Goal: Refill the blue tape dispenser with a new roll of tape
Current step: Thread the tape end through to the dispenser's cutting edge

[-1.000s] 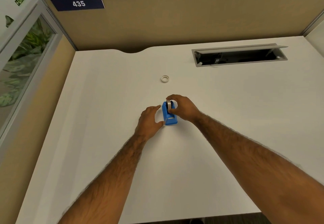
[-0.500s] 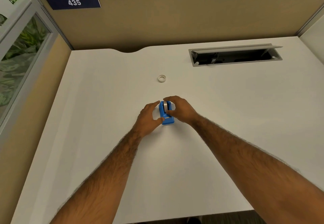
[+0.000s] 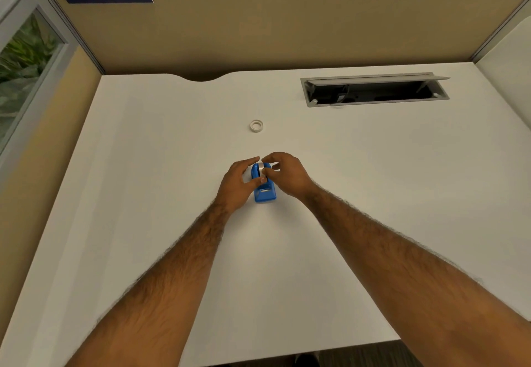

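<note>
A small blue tape dispenser (image 3: 265, 192) stands on the white desk (image 3: 172, 165), near the middle. A roll of tape (image 3: 261, 166) sits in its top. My left hand (image 3: 237, 184) grips the dispenser's left side, thumb across it. My right hand (image 3: 287, 175) is at the right side, fingertips pinched on the roll. A small white ring, an empty tape core (image 3: 256, 125), lies flat on the desk beyond the hands.
An open cable tray with a raised grey lid (image 3: 373, 90) is sunk into the desk at the back right. Tan partition walls (image 3: 287, 27) close the back and left. A glass panel (image 3: 23, 62) stands at the far left.
My left hand has closed in from beside the dispenser onto its left side. My right hand stays on the roll, fingers shifted to its top.
</note>
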Available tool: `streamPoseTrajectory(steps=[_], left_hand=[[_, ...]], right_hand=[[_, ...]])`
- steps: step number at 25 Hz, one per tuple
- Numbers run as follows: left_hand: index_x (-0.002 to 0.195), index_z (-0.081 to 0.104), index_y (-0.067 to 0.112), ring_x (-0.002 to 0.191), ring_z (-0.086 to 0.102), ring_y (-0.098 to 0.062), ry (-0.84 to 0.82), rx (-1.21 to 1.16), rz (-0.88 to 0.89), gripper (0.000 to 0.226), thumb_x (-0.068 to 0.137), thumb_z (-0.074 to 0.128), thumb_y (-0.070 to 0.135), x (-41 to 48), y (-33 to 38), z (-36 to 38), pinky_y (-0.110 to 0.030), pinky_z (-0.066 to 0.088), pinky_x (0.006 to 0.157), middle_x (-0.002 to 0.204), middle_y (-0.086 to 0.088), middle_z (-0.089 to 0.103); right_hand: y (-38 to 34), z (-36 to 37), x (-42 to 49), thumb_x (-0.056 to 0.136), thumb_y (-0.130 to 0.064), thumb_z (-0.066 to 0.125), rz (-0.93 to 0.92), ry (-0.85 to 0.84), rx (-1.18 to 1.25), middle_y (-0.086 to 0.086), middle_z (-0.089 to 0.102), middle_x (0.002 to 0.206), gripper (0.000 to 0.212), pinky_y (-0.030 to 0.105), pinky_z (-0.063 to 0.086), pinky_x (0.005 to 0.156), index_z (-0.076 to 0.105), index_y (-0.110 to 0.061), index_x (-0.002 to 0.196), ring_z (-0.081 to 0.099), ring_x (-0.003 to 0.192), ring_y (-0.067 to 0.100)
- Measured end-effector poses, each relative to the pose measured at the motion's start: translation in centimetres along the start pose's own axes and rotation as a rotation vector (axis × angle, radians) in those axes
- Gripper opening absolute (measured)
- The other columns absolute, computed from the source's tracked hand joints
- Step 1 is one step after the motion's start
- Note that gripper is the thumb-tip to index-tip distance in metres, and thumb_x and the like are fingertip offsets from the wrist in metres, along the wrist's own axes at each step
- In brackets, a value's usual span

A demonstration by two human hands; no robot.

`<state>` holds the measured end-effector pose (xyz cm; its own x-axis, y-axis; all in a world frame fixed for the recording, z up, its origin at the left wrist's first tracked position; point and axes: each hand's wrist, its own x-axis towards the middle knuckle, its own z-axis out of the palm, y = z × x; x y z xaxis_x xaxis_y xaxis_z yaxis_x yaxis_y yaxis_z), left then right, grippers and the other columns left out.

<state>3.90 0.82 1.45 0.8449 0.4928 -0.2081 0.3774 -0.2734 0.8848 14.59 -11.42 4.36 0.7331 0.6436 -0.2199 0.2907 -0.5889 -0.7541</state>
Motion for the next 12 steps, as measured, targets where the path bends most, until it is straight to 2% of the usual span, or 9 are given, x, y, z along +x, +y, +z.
streamPoseTrajectory(steps=[4, 10, 12], left_hand=[[0.138, 0.057, 0.021, 0.124, 0.053, -0.011, 0.029, -0.101, -0.029, 0.056, 0.086, 0.077, 0.022, 0.02, -0.48, 0.58, -0.021, 0.041, 0.100, 0.139, 0.002, 0.058], [0.135, 0.060, 0.019, 0.126, 0.057, -0.016, 0.052, -0.168, -0.061, 0.055, 0.084, 0.078, 0.023, 0.40, -0.68, 1.09, -0.033, 0.048, 0.107, 0.136, 0.000, 0.062], [0.133, 0.061, 0.020, 0.125, 0.057, -0.017, 0.052, -0.173, -0.068, 0.054, 0.082, 0.080, 0.024, 0.50, -0.72, 1.10, -0.036, 0.049, 0.107, 0.134, 0.000, 0.063]], right_hand=[[-0.15, 0.36, 0.23, 0.092, -0.020, 0.063, 0.028, 0.023, 0.008, 0.002, 0.062, 0.125, 0.028, 0.024, 0.048, 0.083, 0.066, -0.015, 0.119, 0.063, 0.102, 0.017], [-0.34, 0.83, 0.31, 0.086, -0.014, 0.065, 0.036, 0.056, 0.017, 0.001, 0.063, 0.113, 0.023, 0.031, 0.054, 0.084, 0.066, -0.016, 0.108, 0.063, 0.098, 0.019], [-0.60, 0.76, 0.49, 0.086, -0.015, 0.064, 0.035, 0.069, 0.000, 0.002, 0.065, 0.109, 0.018, 0.028, 0.052, 0.079, 0.066, -0.014, 0.104, 0.061, 0.096, 0.018]])
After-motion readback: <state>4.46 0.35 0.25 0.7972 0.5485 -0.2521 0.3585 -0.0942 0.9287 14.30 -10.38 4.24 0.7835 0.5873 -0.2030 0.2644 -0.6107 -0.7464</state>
